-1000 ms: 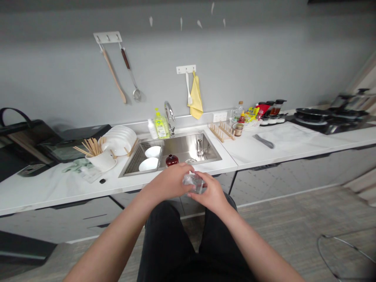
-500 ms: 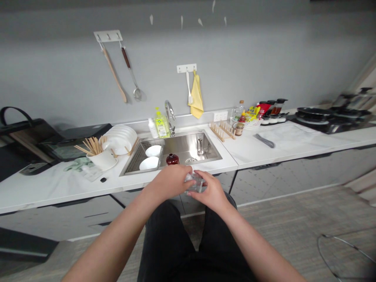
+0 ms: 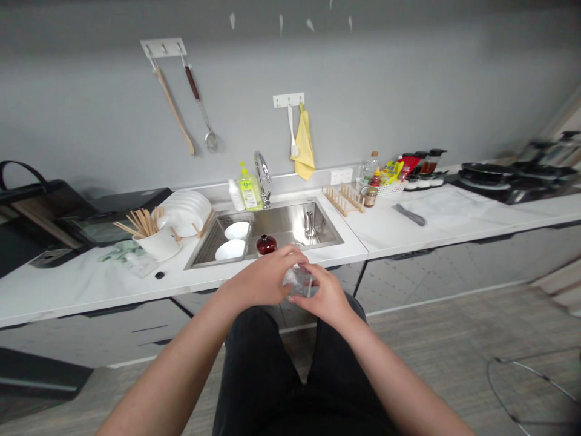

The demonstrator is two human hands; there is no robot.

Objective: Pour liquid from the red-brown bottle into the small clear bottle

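In front of the sink's near edge, a small clear container (image 3: pixel 299 283), glass or plastic, is held up between my two hands. My left hand (image 3: pixel 271 276) grips it from the left, its fingers curled over the top. From the right, my right hand (image 3: pixel 325 294) holds its side between thumb and fingers. Part of the container is hidden behind the fingers. Just beyond my left hand a dark red rounded jar or pot with a small neck (image 3: pixel 266 244) stands at the sink's front rim, its lower part partly covered.
The steel sink (image 3: pixel 336 233) holds two white bowls (image 3: pixel 230 249) in a rack at left. White plates (image 3: pixel 181 215) and a chopstick holder (image 3: pixel 158 245) stand left of it. Right are a wooden rack (image 3: pixel 345 200), a jar (image 3: pixel 370 197) and grey tongs-like item (image 3: pixel 409 215).
The fingers of my left hand have shifted up over the top of the clear container, uncovering more of its side. My right hand keeps its hold.
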